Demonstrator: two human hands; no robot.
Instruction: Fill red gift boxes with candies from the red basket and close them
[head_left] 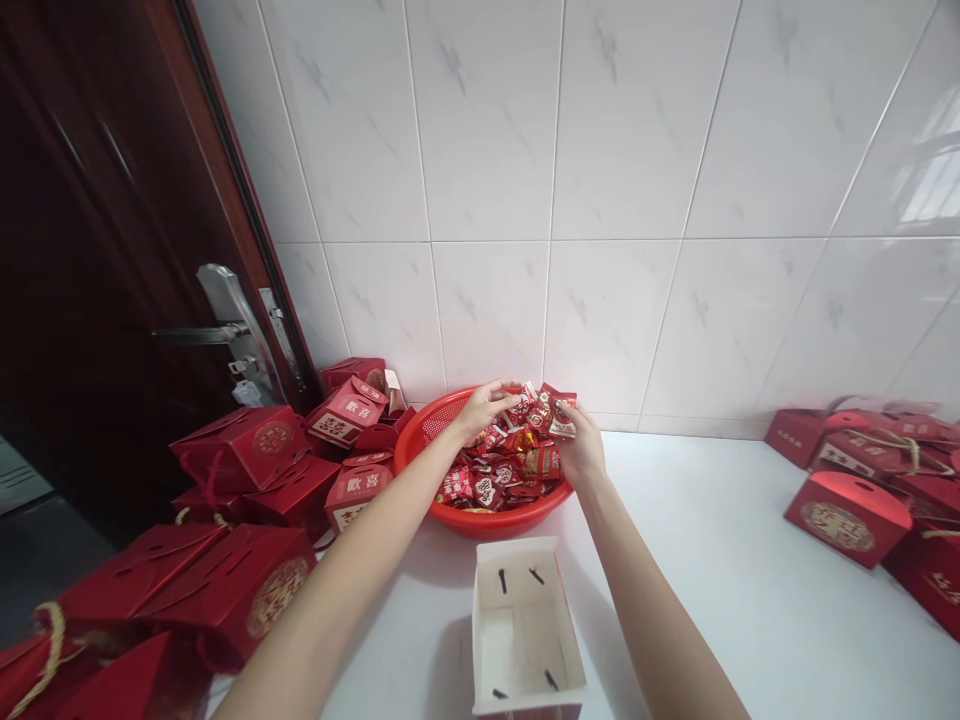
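Observation:
A red plastic basket (480, 524) full of red-wrapped candies (501, 470) stands against the tiled wall. Over its left side, my left hand (486, 408) pinches a small red-and-white wrapped candy (523, 402) between thumb and fingers. At the basket's right rim, my right hand (583, 446) is closed on red candy packets (555, 408), held up above the pile; their exact number is hard to make out. In front of the basket sits an open gift box (517, 632), white inside, with short dark strips showing at its two ends.
Closed red gift boxes (240, 450) are piled at the left, some with rope handles. More red boxes (847, 520) lie at the right on the white tabletop (690, 540). A dark wooden door (97, 200) with a metal handle (202, 334) borders the left side.

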